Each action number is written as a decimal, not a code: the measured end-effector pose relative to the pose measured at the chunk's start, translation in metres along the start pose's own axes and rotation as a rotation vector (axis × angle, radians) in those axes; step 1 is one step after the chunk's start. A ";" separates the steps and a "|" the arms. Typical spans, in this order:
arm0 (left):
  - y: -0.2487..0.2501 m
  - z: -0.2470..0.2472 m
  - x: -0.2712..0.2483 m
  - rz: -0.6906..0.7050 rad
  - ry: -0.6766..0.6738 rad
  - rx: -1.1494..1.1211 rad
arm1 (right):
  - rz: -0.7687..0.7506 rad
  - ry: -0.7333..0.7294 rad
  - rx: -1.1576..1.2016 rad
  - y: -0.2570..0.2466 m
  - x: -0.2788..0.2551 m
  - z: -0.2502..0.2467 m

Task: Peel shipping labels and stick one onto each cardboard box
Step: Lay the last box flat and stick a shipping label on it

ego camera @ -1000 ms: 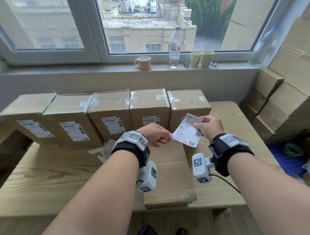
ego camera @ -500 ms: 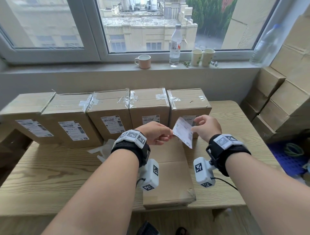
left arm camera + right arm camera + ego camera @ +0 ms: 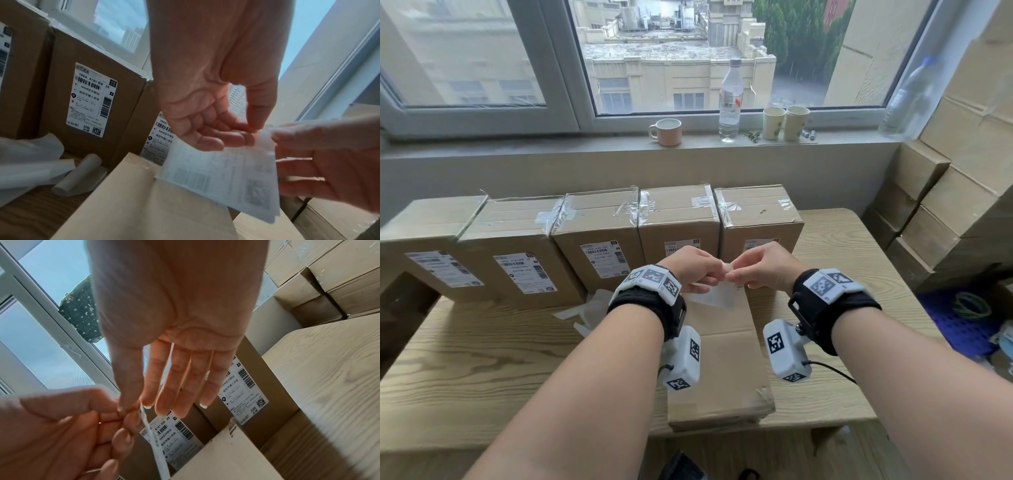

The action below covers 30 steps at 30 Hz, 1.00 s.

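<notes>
My left hand [image 3: 717, 274] and right hand [image 3: 736, 277] meet fingertip to fingertip above a plain cardboard box [image 3: 722, 370] lying flat on the wooden table [image 3: 465, 359]. Both pinch the top edge of a white shipping label [image 3: 717, 295], whose blank back faces me. In the left wrist view the label [image 3: 226, 175] hangs below my left hand [image 3: 252, 129], its print showing faintly through. In the right wrist view the label [image 3: 152, 438] is edge-on, pinched by my right hand [image 3: 138, 404] between thumb and forefinger, the other fingers straight. Several labelled boxes [image 3: 599, 236] stand in a row behind.
Peeled backing papers [image 3: 585, 311] lie curled on the table left of the flat box. A mug [image 3: 666, 132], a bottle [image 3: 730, 99] and paper cups [image 3: 786, 123] stand on the windowsill. Stacked cartons [image 3: 962, 205] fill the right side, with a blue crate [image 3: 962, 318] below.
The label has turned from printed side towards me to back side towards me. My hands have come together at its top edge, lower over the flat box.
</notes>
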<state>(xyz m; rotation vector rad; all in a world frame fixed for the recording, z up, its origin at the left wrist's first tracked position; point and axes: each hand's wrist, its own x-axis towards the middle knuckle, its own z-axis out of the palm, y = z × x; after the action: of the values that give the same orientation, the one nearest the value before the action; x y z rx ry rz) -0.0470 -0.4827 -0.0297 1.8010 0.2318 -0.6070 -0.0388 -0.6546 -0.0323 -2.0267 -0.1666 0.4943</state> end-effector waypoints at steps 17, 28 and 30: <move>-0.006 0.010 -0.003 0.087 0.161 -0.007 | 0.001 0.069 0.020 -0.001 -0.002 0.005; -0.008 0.005 -0.005 0.123 0.315 -0.091 | 0.030 0.226 0.025 -0.003 -0.003 0.007; -0.010 0.005 -0.005 0.142 0.352 -0.098 | 0.013 0.233 0.025 -0.005 -0.003 0.008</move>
<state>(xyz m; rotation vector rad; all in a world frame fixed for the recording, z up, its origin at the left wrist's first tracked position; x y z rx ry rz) -0.0573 -0.4832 -0.0362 1.8027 0.3610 -0.1721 -0.0448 -0.6467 -0.0303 -2.0438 -0.0060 0.2639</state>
